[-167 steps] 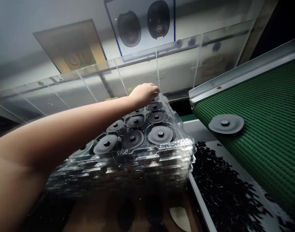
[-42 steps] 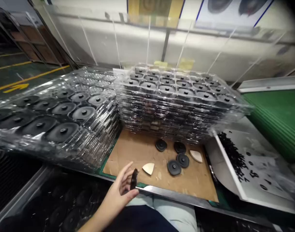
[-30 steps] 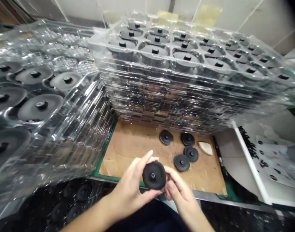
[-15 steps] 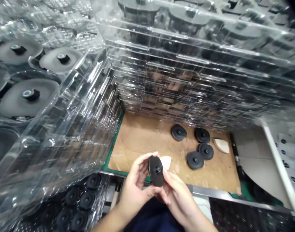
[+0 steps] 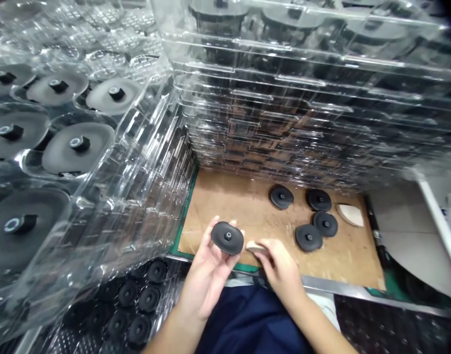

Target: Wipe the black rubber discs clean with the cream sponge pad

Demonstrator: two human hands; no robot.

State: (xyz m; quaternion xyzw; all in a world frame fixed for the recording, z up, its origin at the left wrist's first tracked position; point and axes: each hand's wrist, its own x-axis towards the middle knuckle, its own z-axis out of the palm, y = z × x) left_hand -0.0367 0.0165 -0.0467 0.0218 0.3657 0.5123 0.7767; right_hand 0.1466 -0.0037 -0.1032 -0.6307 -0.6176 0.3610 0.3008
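Observation:
My left hand (image 5: 211, 270) holds a black oval disc (image 5: 225, 241) with a short round stub at its middle, stub side up. Close to its right, my right hand (image 5: 282, 268) pinches a small cream-coloured pad (image 5: 255, 247) between thumb and fingers, apart from the disc. Several similar black discs (image 5: 308, 238) lie on the brown cardboard sheet (image 5: 218, 191) to the right. Beside them, near the sheet's right edge, rests another cream pad (image 5: 350, 215) with a curved outline.
Tall stacks of clear plastic trays (image 5: 269, 93) rise behind the cardboard, and more clear trays (image 5: 136, 162) stand at the left, with black discs in the top one. A lower tray of black discs (image 5: 127, 293) is at bottom left. A white-edged panel (image 5: 437, 226) stands at right.
My right hand has left the black disc and taken hold of the cream pad beside it. The left hand has turned the disc flatter, its stub facing up.

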